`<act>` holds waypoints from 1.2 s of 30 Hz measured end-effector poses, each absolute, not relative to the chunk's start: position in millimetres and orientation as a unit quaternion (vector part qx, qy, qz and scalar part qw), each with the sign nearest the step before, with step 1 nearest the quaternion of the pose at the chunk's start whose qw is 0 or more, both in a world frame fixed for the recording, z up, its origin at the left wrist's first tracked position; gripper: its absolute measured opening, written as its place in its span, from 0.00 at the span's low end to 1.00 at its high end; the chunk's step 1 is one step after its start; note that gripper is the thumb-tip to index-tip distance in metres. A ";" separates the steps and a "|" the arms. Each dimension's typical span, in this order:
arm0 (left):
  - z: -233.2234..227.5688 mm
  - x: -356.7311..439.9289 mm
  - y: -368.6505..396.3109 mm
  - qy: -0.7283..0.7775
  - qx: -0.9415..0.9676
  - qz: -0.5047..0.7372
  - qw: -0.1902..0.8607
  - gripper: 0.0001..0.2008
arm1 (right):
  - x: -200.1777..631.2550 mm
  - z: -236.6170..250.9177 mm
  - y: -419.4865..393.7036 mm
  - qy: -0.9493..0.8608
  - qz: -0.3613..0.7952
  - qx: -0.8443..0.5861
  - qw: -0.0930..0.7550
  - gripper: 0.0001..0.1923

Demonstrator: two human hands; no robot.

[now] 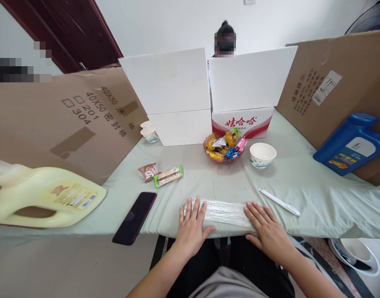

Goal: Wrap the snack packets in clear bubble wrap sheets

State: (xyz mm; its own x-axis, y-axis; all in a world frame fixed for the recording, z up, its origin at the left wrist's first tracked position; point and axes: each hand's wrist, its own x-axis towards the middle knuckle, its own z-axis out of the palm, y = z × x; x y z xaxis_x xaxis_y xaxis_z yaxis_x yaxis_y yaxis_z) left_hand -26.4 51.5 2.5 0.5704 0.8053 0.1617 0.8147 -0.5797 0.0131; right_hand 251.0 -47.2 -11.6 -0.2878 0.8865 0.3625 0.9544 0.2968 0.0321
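Note:
A strip of crinkled clear plastic (225, 212) lies flat along the front edge of the cloth-covered table. My left hand (191, 227) rests palm down on its left end, fingers spread. On the right end lies my right hand (268, 227), also flat with its fingers stretched out. Neither hand grips anything. Just beyond my right hand is a slim white tool (279, 202), perhaps a utility knife. To the left of my left hand, a black phone (135, 218) juts slightly over the table edge.
Two wrapped snacks, a reddish pack (149, 171) and a green-ended pack (169, 176), lie ahead on the left. A glass bowl (222, 159) of sweets and a paper bowl (262, 155) stand farther back. A yellow jug (50, 196), a blue bottle (351, 144) and cardboard boxes (93, 124) flank the table.

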 end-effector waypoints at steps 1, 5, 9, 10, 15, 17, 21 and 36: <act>5.7 -26.8 50.2 -0.471 -0.877 -0.088 0.037 0.32 | 258.3 -12.7 -54.6 -0.792 -0.128 -0.579 0.146 0.33; 24.1 -4.4 33.5 -0.451 -0.882 -0.134 -0.016 0.19 | 273.6 -10.4 -82.2 -0.795 -0.112 -0.565 0.188 0.23; 30.0 25.6 22.1 -0.335 -0.923 -0.156 -0.107 0.18 | 272.5 7.3 -103.8 -0.782 -0.077 -0.564 0.255 0.20; 29.4 29.5 23.1 -0.299 -0.934 -0.155 -0.123 0.21 | 271.4 14.6 -107.9 -0.783 -0.064 -0.557 0.270 0.20; 28.5 27.9 39.4 -0.139 -0.968 -0.094 -0.187 0.26 | 265.7 58.6 -113.1 -0.800 0.078 -0.498 0.326 0.13; 29.3 24.4 43.3 -0.119 -0.970 -0.083 -0.198 0.24 | 264.2 71.8 -101.8 -0.780 0.159 -0.502 0.339 0.10; 28.1 22.1 43.4 -0.109 -0.968 -0.074 -0.213 0.22 | 262.8 79.4 -45.5 -0.699 0.250 -0.565 0.360 0.07; 22.3 23.3 43.8 -0.135 -0.934 -0.157 -0.292 0.26 | 228.3 29.3 59.4 -0.664 0.211 -0.687 0.203 0.17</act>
